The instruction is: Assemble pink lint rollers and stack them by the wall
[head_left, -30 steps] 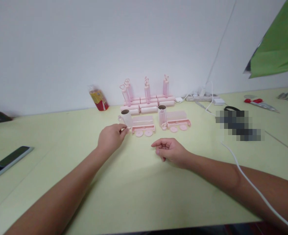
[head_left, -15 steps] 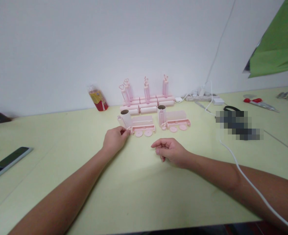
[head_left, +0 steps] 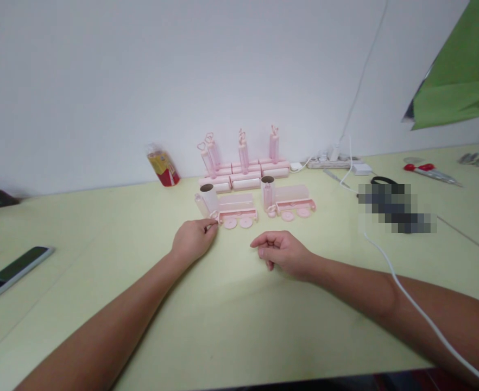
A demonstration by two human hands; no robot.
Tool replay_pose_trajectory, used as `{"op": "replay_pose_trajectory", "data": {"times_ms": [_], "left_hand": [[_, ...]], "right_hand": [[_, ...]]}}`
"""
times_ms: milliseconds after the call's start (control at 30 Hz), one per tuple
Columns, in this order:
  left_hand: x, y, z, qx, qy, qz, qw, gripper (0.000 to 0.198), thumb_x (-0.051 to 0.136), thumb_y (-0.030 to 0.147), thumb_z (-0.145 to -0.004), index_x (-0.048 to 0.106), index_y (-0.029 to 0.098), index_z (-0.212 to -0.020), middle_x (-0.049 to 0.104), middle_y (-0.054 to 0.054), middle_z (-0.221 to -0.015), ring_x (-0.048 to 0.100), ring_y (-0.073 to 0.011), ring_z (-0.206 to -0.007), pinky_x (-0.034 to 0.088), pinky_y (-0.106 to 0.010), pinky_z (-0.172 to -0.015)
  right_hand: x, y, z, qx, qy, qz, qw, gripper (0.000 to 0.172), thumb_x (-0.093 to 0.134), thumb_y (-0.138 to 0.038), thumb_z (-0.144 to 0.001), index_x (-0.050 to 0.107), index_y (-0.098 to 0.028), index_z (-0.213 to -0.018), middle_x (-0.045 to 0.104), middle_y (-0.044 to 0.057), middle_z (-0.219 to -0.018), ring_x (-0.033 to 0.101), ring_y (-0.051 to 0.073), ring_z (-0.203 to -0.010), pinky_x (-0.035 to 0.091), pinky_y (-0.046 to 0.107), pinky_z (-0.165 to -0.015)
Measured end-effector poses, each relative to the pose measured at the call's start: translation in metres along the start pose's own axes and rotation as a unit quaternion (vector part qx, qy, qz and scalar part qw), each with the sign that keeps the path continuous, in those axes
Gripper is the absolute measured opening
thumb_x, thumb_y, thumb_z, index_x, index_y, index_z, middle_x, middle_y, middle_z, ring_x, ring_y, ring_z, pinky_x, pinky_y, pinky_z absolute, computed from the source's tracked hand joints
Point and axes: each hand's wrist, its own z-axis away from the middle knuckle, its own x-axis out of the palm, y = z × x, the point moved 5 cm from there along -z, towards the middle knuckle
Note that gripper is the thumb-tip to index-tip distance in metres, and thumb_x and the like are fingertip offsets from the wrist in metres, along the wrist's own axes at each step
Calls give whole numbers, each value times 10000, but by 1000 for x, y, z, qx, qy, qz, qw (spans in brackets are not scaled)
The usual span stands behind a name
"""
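My left hand (head_left: 194, 239) rests on the table at the front left corner of the left set of pink parts. Its fingertips are together beside a small pink piece (head_left: 215, 215); what is between them, if anything, is hidden. That set has an upright white paper roll (head_left: 209, 201) with a brown core, a clear pink tube (head_left: 201, 205), a pink half-shell (head_left: 238, 215), a translucent cover (head_left: 236, 203) and two flat discs (head_left: 230, 223). My right hand (head_left: 283, 253) holds nothing, its fingers loosely curled and apart, in front of a similar set with a paper roll (head_left: 268, 183) and half-shell (head_left: 296, 207).
Behind stand several pink cylinders (head_left: 245, 183) with upright clear handles (head_left: 243, 155). A red-yellow packet (head_left: 164, 168) leans at the wall. To the right are a power strip (head_left: 329, 163), red-handled scissors (head_left: 430, 171) and a white cable (head_left: 390, 266) crossing my right forearm. A tablet-like device (head_left: 11, 274) lies left.
My left hand has drawn slightly back toward me, and its fingertips sit lower beside the small pink piece. The right hand has hardly moved.
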Motion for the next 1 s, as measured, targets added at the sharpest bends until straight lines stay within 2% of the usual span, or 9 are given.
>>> {"op": "replay_pose_trajectory", "data": {"times_ms": [200, 367, 433, 533, 600, 700, 800, 900, 1000], "left_hand": [[-7, 12, 3, 9, 11, -36, 999, 430, 417, 466, -929, 721, 240, -1132, 753, -77, -844, 680, -251, -757, 448, -314, -667], [-16, 38, 11, 36, 26, -33, 998, 380, 424, 440, -933, 716, 234, -1062, 743, -61, -840, 666, -230, -740, 439, -308, -669], [-20, 49, 14, 47, 36, -34, 998, 363, 438, 426, -927, 717, 228, -1049, 744, -61, -856, 662, -223, -737, 434, -306, -666], [-38, 62, 15, 75, 71, -21, 994, 342, 460, 415, -917, 718, 212, -1013, 739, -56, -856, 651, -206, -718, 424, -297, -650], [-59, 64, 8, 81, 111, 4, 991, 328, 473, 413, -909, 716, 208, -990, 725, -45, -819, 640, -191, -702, 422, -286, -646], [-102, 55, -20, 51, 200, 38, 978, 315, 499, 415, -889, 702, 201, -1000, 695, -37, -775, 622, -188, -695, 431, -287, -661], [-136, 41, -67, 17, 259, 57, 964, 288, 541, 368, -856, 673, 205, -1054, 684, -47, -815, 609, -204, -727, 447, -325, -713], [-149, 40, -111, 5, 267, 51, 962, 301, 586, 334, -829, 648, 203, -1094, 677, -100, -953, 595, -251, -854, 448, -394, -821], [-142, 69, -137, 61, 242, 42, 968, 328, 551, 312, -863, 603, 210, -1171, 635, -131, -1090, 565, -273, -995, 421, -425, -920]], "right_hand": [[1, -3, 0, 7, 7, 1, 1000, 203, 665, -244, -770, 677, -151, -950, 561, -46, -614, 496, 75, -466, 418, 210, -447], [0, -3, -2, 16, 50, -47, 998, 320, 662, -180, -708, 642, -165, -1027, 651, 25, -909, 546, 67, -497, 474, 230, -437], [-1, -3, -2, 30, 59, -47, 997, 321, 649, -160, -689, 645, -159, -1010, 661, 46, -963, 559, 68, -503, 483, 233, -438], [0, -4, -2, 36, 56, -45, 997, 294, 634, -155, -686, 656, -150, -979, 671, 54, -955, 573, 75, -523, 496, 234, -451], [0, -4, -2, 35, 50, -42, 997, 281, 629, -153, -692, 660, -149, -971, 675, 52, -945, 577, 78, -529, 501, 237, -458], [0, -3, -2, 33, 41, -40, 998, 270, 626, -151, -700, 659, -148, -968, 677, 45, -927, 575, 79, -527, 503, 243, -463], [0, -2, -2, 33, 41, -40, 998, 263, 626, -147, -705, 659, -147, -966, 676, 41, -915, 573, 79, -527, 502, 243, -466], [0, -1, -2, 29, 43, -44, 998, 260, 625, -146, -707, 661, -148, -965, 675, 40, -910, 575, 81, -530, 499, 242, -463], [1, 0, -3, 26, 36, -49, 998, 254, 624, -147, -716, 660, -153, -968, 674, 37, -909, 578, 82, -536, 501, 240, -463]]}}
